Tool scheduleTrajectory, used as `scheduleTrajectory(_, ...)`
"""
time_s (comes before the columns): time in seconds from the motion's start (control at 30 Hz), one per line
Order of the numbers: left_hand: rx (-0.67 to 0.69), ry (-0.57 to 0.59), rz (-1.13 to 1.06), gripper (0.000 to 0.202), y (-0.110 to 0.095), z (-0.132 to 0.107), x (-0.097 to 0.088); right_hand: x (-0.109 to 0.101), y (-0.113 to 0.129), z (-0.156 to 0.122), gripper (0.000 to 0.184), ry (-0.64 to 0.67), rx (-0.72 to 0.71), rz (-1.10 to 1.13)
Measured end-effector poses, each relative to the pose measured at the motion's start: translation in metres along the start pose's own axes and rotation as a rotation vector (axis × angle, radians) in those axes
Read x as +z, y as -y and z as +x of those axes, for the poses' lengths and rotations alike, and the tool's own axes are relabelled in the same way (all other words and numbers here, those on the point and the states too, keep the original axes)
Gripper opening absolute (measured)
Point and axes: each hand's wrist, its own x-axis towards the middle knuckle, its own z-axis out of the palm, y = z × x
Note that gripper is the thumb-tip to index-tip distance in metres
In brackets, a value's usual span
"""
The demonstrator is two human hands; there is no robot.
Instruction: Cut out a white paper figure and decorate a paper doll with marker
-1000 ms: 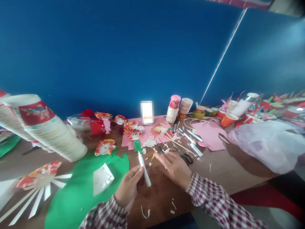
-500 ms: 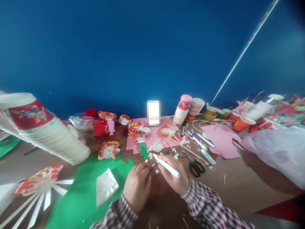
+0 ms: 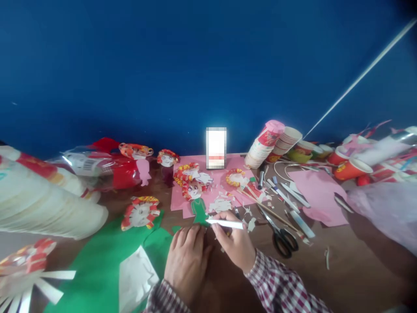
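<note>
My right hand (image 3: 235, 243) is closed round a thin white pen-like stick (image 3: 224, 224), held level with its tip pointing left. My left hand (image 3: 187, 261) lies knuckles up on the brown table just left of it, fingers curled together near the tip; whether they pinch anything is hidden. Right beyond the fingers lies a paper doll with a green body (image 3: 198, 208) on pink paper (image 3: 208, 198). Black-handled scissors (image 3: 282, 237) lie to the right of my right hand.
A green sheet (image 3: 104, 269) with a white cut-out lies at the lower left. Stacked paper cups (image 3: 48, 208) lie on their side at left, with more cups (image 3: 273, 143) at the back. Paper faces, markers, scraps and a plastic bag (image 3: 387, 213) crowd the table below a blue wall.
The white stick passed from my left hand to my right hand and now lies level. Both hands moved forward toward the green doll. The camera turned left and dipped.
</note>
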Motion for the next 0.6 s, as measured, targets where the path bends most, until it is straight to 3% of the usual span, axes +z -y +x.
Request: scheduleTrajectory(0.6,-0.006,-0.089,-0.110,0.031,0.006,-0.002,0.011,0.012,-0.006,0.001,0.009,0.062,0.024,-0.091)
